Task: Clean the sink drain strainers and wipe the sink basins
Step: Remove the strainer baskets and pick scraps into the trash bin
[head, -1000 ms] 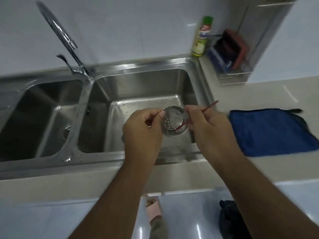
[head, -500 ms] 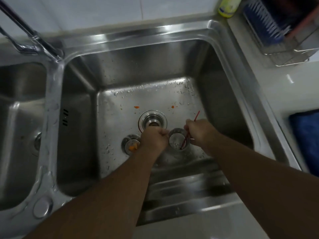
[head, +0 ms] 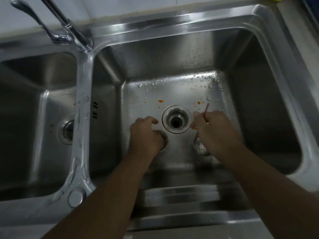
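Double stainless sink set into the counter, seen from above. The right basin holds water droplets and a few orange food specks around its open drain, whose strainer has been lifted out; the left basin keeps its drain fitting in place. The faucet rises behind the divider. Left hand is curled down over one strainer on the basin floor, apparently closing on its rim, though contact is hidden. Right hand is closed around a thin red pick, hovering above a second, perforated strainer. These strainers are judged light, rigid, wet and slippery; the raised rim offers the surest hold, pinched from both sides.
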A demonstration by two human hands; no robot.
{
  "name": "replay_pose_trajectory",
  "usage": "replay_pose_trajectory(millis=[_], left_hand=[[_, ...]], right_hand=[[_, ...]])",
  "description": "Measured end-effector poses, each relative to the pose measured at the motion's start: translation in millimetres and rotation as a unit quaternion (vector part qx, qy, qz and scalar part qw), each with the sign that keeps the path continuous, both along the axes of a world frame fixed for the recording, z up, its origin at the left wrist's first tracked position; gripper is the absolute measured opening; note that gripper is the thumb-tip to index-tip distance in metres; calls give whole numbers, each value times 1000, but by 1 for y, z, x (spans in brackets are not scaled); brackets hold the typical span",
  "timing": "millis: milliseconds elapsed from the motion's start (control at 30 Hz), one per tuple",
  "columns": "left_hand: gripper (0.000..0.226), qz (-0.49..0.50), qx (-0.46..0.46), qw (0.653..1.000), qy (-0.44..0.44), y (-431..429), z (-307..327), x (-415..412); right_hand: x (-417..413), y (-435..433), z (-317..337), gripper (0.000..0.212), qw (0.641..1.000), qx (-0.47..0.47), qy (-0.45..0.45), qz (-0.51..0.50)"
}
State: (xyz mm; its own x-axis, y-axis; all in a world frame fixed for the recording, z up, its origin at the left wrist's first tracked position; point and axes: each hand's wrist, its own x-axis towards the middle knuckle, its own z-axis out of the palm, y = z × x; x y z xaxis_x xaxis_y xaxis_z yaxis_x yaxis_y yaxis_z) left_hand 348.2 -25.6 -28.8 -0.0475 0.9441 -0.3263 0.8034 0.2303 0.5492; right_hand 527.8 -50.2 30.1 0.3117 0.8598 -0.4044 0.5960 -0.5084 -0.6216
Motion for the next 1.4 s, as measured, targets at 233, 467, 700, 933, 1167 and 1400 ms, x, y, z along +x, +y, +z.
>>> replay_pose_trajectory(millis=[233,467,700,933,1167,1400], left_hand=[[11,3,-95,992,79,15,-9,-31],[12,-68,-12,997,34,16,18,-34],[11,-128,63,986,-83,27,105,-15],[17,-186,98,964,-162,11,180,37],[18,-270,121,938,-181,-35,238,102],[15,-341,138,919,-139,-140,255,196]], right_hand=[[-44,17,-34,29,991,-68,112,27],[-45,9,-29,33,987,-79,3,140],[-15,-11,33,14,994,49,42,92],[37,-59,107,16,988,128,80,-38],[93,-139,162,18,972,198,72,-99],[151,-252,170,13,968,182,43,-165]])
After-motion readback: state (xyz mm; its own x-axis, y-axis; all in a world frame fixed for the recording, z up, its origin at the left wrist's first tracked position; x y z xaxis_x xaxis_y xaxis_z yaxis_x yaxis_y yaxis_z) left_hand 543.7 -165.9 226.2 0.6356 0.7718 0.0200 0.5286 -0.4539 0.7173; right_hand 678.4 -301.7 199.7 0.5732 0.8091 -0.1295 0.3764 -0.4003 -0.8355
